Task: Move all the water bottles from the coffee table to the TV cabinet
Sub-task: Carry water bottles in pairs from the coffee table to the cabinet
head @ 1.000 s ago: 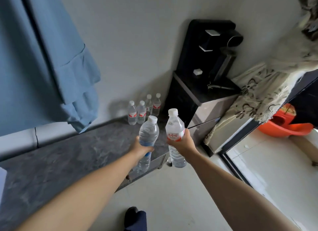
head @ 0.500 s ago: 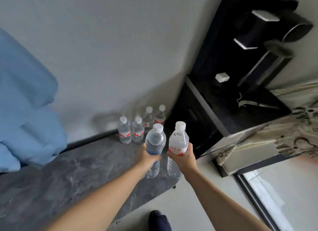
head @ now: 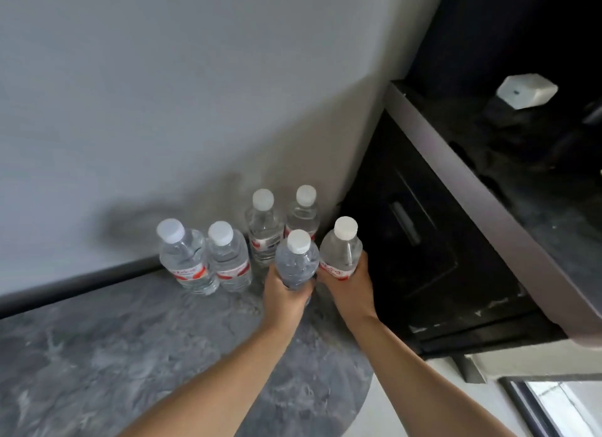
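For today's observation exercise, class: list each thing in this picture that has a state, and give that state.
Left hand: grips a capped clear bottle, upright.
Right hand: grips a capped red-label bottle, upright.
Four standing bottles: capped, upright on the grey cabinet top by the wall.
Black unit's door: closed.

Home living room: grey marble-look TV cabinet (head: 97,355) against plain wall (head: 195,78), black water dispenser (head: 456,241) beside it, tiled floor (head: 407,414).
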`<state>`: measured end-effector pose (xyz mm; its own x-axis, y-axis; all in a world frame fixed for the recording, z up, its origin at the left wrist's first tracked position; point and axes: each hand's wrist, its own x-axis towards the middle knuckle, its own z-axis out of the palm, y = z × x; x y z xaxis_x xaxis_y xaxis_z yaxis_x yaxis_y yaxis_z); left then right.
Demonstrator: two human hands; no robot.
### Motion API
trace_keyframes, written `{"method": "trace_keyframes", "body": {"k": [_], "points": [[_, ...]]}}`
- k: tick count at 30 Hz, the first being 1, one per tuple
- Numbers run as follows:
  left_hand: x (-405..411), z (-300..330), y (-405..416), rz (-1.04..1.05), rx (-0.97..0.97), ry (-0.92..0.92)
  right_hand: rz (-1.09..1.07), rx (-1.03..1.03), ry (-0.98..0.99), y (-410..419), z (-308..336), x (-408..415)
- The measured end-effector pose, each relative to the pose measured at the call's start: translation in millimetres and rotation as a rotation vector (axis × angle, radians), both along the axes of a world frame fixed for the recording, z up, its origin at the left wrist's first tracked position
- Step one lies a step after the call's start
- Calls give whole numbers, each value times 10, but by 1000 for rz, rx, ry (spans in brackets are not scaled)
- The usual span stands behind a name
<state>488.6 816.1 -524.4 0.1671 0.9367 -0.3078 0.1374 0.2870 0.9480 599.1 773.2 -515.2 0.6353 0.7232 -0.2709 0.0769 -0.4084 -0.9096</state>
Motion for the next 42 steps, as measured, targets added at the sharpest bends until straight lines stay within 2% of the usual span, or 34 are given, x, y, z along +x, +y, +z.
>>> {"method": "trace_keyframes", "body": {"k": [3,6,12,19,26,32,36,42], "points": [[127,-167,47,71,86,-27,-23,39,-95,133,-175,62],[202,-185,82,123,158,-49,17,40,31,182,-217,104],[158,-157,187,66,219,40,66,2,31,167,-249,97],[89,-192,255,-10,52,102,111,-68,38,97,-82,79],[-69,142,99,-65,-43,158,119,-165,32,-119,480,-5],[-326,1091,-97,-207,-95,218,100,-201,-115,-326,1346,-158],[-706,1884,-179,-310,-5,264,79,-143,-208,-496,2102,-459],[-1475,2877,-208,-209,144,307,176,-84,-430,-570,3002,-1006]]}}
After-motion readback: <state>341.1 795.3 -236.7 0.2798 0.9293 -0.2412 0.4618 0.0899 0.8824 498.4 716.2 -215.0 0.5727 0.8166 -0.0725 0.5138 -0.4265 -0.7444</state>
